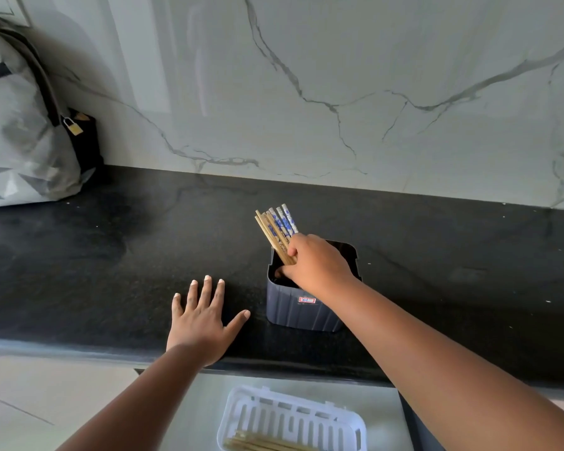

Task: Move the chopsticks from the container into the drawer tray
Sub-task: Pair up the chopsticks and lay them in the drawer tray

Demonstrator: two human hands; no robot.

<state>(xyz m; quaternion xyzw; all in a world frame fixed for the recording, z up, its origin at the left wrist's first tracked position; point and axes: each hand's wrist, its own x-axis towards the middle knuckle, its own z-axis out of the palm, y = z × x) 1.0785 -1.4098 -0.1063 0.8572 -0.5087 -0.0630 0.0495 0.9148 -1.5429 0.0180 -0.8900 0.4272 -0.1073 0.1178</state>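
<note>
Now the right hand (pixel 316 262) grips the chopsticks (pixel 279 231) over the container (pixel 302 312); they point up and away, and the left hand (pixel 202 315) lies flat beside it, fingers open

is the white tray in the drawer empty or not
Not empty: the tray already holds some wooden chopsticks along its near edge.

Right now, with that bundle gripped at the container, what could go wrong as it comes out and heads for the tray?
1. The right hand grips the chopsticks as a splayed bundle; a loose one might slip out on the way.
2. The left hand lies flat on the counter, not on the container, so lifting could drag or tip it.
3. The white tray sits low, below the counter edge, and already holds some chopsticks; a careless drop could miss.
</note>
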